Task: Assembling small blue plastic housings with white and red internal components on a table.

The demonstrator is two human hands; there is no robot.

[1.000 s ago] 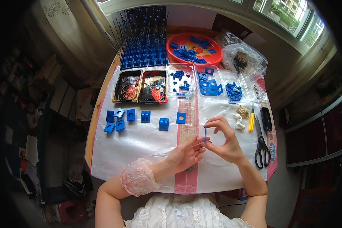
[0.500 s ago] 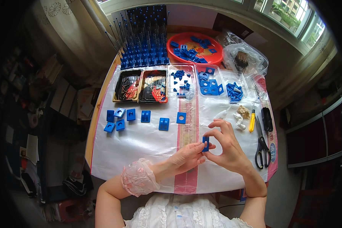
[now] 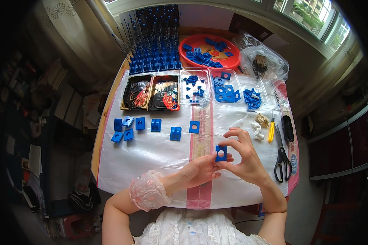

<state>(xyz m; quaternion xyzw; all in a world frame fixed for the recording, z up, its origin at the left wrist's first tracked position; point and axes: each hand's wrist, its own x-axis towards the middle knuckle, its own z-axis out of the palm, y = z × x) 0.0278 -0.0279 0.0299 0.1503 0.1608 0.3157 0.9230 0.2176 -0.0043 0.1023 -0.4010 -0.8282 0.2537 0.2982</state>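
Thumb and forefinger of the right hand [image 3: 251, 159] gripped a blue plate [image 3: 220, 148] by its lower and upper edges, holding it over the white sheet [image 3: 151, 163], its round hole in view. Just left, the left hand [image 3: 198, 166] had loosely bent fingers at the plate's lower left edge; whether they pinched it I could not tell. Scissors [image 3: 281, 163] lay right. Farther off, blue blocks [image 3: 155, 125] were spread left of a loose holed piece [image 3: 194, 131]. Beyond stood black trays [image 3: 151, 94] and, right of them, clear containers [image 3: 195, 69]; farthest, a red tray [image 3: 182, 51].
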